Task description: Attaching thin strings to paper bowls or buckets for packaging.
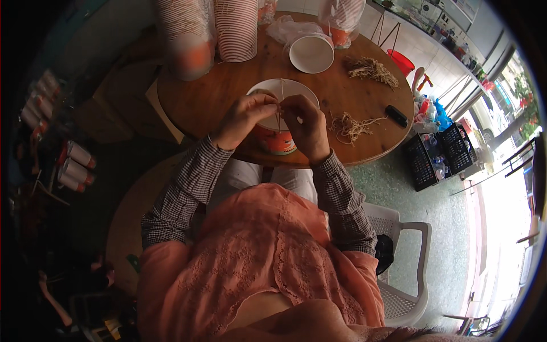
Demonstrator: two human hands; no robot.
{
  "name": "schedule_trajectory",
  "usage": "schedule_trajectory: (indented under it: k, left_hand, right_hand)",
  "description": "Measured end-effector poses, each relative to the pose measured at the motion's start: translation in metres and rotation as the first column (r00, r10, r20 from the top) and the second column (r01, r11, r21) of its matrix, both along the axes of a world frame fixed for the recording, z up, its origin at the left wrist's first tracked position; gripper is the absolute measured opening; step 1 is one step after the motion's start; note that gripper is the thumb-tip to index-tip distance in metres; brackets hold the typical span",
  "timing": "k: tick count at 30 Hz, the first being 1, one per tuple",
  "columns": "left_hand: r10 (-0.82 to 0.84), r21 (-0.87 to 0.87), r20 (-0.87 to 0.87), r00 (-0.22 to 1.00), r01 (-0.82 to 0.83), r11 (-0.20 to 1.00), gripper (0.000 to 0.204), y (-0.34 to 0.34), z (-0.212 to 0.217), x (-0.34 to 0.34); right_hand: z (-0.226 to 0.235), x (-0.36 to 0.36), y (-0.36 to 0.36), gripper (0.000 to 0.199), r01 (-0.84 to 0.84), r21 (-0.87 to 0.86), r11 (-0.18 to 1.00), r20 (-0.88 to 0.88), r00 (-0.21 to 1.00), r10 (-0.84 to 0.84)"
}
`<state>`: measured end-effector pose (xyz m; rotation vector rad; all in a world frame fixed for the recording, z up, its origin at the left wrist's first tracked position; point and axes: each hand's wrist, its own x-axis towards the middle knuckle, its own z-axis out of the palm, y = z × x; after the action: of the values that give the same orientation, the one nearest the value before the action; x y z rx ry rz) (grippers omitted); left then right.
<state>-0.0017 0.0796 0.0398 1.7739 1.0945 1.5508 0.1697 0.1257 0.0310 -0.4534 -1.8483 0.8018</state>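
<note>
A round paper tub (276, 143), white inside with an orange-red patterned outside, stands at the near edge of the table, in front of my body. A thin light string (282, 88) runs across its mouth from the far rim toward the near one. My left hand (242, 117) pinches the string above the middle of the opening. Close against it, my right hand (307, 122) has its fingertips pinched on the string too. The fingers hide the spot where the string passes between them. Some loose tan strings (354, 128) lie to the right of the tub.
On the round wooden table (199, 111) are tall stacks of tubs (236, 31), a white tub (311, 54) tipped toward me, a bundle of strings (373, 70) and a small black object (396, 115). A plastic chair (424, 256) and black crates (421, 162) stand right.
</note>
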Motion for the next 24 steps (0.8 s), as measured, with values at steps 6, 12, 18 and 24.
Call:
schedule_trajectory:
  k: [6, 12, 18, 24]
  left_hand:
    - [-0.115, -0.396, 0.552, 0.826, 0.381, 0.835, 0.022, -0.001, 0.0, -0.006]
    - [-0.118, -0.397, 0.474, 0.873, 0.331, 0.856, 0.021, 0.0, 0.002, -0.003]
    - [-0.168, -0.322, 0.481, 0.861, 0.352, 0.879, 0.023, -0.006, 0.005, 0.011]
    - [0.004, -0.205, 0.049, 0.999, 0.006, 0.979, 0.022, 0.0, -0.013, 0.03]
  right_hand:
    - [-0.003, -0.005, -0.012, 0.015, 0.057, 0.09, 0.994, -0.105, 0.993, -0.048]
    - [-0.005, 0.001, -0.006, 0.015, 0.008, 0.059, 0.998, -0.073, 0.997, -0.003]
    - [-0.001, 0.009, -0.003, 0.013, 0.009, -0.001, 1.0, -0.133, 0.991, -0.009]
    - [0.001, 0.018, -0.003, 0.01, 0.133, 0.089, 0.987, -0.013, 0.991, -0.132]
